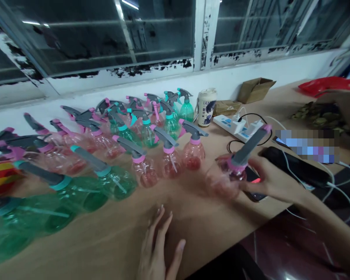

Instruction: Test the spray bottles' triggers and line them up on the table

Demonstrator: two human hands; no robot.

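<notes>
My right hand (265, 179) is closed around the neck of a pink spray bottle (221, 181) with a grey and pink trigger head; the bottle is tilted and a little blurred. My left hand (160, 245) is over the near part of the table (105, 245), its fingers spread and nothing in them. Closest beyond it are several pink spray bottles, among them one upright pink bottle (194, 153) and another pink bottle (144, 171). On the left, green spray bottles (116, 182) with teal collars stand at the front.
Behind are many more spray bottles, a paper cup (206, 107), an open cardboard box (255, 90) and a white power strip (231, 126) with cables. Phones, including a black one (296, 167), lie at the right. Another person's arm (345, 109) reaches in near a red bag (328, 86).
</notes>
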